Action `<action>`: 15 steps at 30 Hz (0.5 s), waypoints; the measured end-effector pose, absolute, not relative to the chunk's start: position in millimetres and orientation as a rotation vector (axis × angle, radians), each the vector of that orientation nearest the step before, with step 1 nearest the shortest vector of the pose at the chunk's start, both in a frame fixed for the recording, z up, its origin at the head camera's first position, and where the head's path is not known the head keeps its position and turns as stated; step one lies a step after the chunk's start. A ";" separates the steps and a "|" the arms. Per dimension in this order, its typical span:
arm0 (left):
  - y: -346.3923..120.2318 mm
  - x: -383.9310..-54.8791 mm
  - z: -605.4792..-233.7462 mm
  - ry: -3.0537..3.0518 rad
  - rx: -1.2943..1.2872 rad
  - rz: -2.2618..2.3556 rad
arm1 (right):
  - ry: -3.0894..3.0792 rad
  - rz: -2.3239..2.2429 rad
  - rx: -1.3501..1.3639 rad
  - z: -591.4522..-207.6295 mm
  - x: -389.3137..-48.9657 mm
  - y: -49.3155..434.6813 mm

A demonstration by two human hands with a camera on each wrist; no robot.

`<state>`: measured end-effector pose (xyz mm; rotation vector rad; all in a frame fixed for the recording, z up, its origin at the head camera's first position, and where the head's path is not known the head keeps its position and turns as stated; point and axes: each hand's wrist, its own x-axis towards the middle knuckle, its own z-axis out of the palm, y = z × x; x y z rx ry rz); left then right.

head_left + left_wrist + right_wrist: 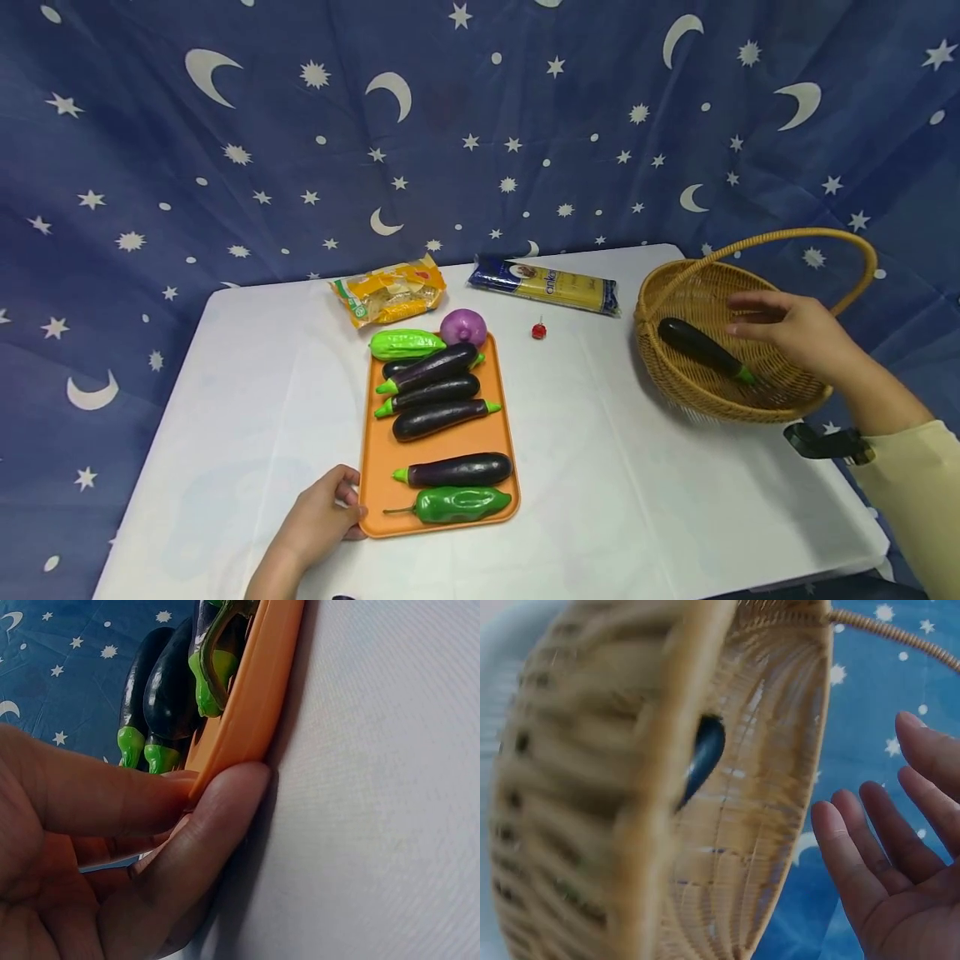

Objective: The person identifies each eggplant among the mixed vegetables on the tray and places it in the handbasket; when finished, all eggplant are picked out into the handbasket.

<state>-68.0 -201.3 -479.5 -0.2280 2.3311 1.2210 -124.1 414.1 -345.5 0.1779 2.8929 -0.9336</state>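
Note:
My left hand (318, 514) pinches the near left corner of an orange tray (382, 467); thumb and finger grip the rim (247, 712) in the left wrist view. On the tray lie several eggplants (438, 419), a green pepper (462, 504) at the near end, and a green ridged vegetable (406, 343) beside a purple onion (462, 327) at the far end. Over the wicker basket (660, 371) my right hand (798, 333) is held with fingers extended and nothing in them. A single eggplant (701, 346) lies inside the basket, mostly hidden by the wall in the right wrist view.
Behind the tray lie a yellow pasta bag (393, 292) and a long packet of spaghetti (546, 286). A small red item (539, 331) sits between tray and basket. The basket's arched handle (787, 233) rises beside my right hand. A starry blue cloth (480, 108) hangs behind the white table (585, 500).

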 end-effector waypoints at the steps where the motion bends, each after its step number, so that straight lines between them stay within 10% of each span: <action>1: -201.4 -67.6 -479.8 2.332 -0.224 1.222 | 2.888 -0.966 0.180 -345.7 -122.7 411.7; 15: -200.5 -66.1 -479.0 2.360 -0.216 1.226 | 2.836 -1.263 0.164 -345.0 -112.1 386.5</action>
